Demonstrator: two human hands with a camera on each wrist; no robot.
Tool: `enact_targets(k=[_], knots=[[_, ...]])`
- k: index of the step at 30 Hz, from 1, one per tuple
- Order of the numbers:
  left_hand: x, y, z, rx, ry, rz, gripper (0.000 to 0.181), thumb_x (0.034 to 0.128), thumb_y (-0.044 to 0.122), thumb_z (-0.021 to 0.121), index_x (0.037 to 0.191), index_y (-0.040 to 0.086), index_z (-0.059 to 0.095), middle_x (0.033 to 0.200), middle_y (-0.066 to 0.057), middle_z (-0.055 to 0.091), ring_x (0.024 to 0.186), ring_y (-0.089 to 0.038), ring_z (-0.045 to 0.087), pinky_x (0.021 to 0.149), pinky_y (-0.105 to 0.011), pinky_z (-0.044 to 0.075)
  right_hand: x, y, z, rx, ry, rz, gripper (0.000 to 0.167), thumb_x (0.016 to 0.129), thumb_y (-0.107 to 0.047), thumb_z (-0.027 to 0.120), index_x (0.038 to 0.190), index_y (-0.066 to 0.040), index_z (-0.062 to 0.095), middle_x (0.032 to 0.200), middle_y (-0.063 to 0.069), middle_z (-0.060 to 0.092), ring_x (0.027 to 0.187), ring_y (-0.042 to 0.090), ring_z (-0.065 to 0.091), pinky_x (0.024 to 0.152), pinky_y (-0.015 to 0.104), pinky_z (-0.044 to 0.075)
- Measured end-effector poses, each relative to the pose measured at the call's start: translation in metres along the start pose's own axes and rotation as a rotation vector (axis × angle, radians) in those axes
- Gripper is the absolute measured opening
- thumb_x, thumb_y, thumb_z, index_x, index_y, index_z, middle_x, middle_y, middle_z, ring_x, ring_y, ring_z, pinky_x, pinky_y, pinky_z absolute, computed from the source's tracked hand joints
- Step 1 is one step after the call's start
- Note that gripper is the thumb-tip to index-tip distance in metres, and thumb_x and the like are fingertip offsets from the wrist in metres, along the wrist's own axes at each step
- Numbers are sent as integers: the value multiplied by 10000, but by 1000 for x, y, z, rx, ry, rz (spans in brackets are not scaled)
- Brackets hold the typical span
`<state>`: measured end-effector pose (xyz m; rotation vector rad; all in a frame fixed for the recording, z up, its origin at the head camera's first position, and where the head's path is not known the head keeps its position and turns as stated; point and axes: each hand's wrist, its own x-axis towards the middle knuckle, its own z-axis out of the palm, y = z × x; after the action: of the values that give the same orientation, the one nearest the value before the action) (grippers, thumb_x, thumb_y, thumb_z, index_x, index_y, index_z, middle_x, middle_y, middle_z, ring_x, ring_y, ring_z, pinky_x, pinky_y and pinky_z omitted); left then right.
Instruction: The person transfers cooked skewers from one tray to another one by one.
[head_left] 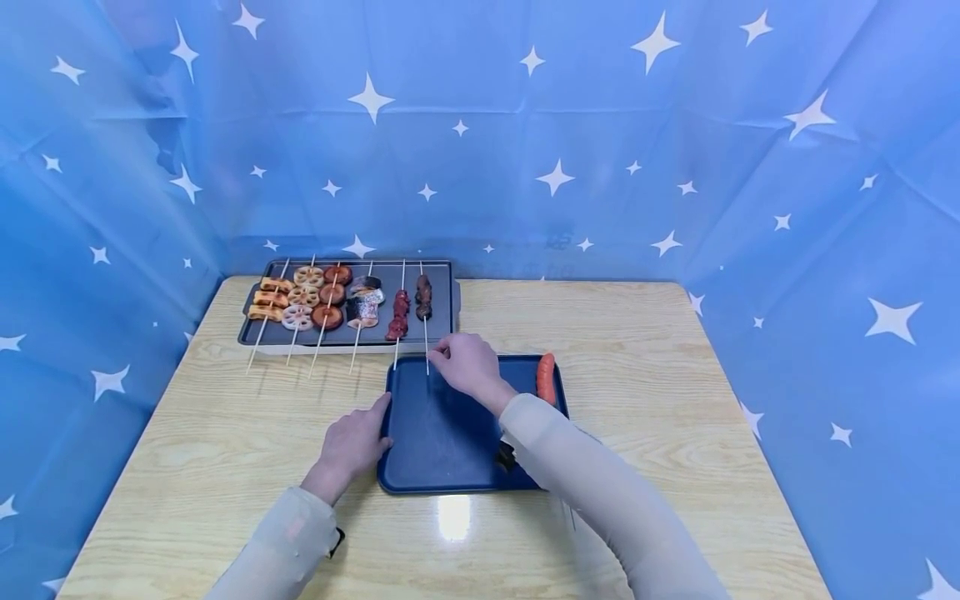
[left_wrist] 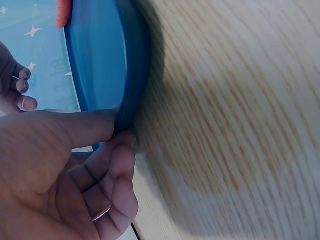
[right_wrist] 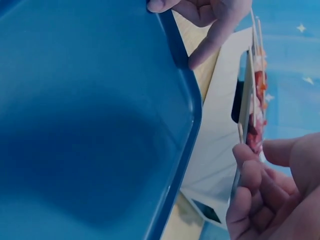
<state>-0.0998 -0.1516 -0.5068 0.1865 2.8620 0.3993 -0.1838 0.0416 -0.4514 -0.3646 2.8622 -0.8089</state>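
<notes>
Wood-grain tabletop point(head_left: 225, 442), left hand point(head_left: 351, 446) pinching the blue tray point(head_left: 442, 450) by its rim. Right hand point(head_left: 468, 365) curls at the stick of the dark-meat skewer point(head_left: 423, 297), fingers nearly together; can't tell if they've got it. Pickup step, imo; next move needs a snug pinch, then a lift off the griddle point(head_left: 443, 321) it's lying on.

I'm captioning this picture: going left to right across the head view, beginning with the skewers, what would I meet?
Yellow pieces, lotus-like slices, round brown slices, black-and-white pieces, red chunks, dark brown chunks, right hand, red sausage.
</notes>
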Motion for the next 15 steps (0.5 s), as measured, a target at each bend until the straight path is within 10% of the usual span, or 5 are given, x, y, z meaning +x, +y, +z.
enact_targets(k=[15], knots=[[-1, 2, -1, -1, 20, -8, 699, 821, 242, 762, 1433, 78, 466, 967, -157, 723, 743, -286, 677, 560, -398, 492, 12, -9, 13, 46, -19, 98, 221, 954, -336, 618, 903, -182, 769, 676, -50, 661, 558, 105, 570, 522, 258, 413]])
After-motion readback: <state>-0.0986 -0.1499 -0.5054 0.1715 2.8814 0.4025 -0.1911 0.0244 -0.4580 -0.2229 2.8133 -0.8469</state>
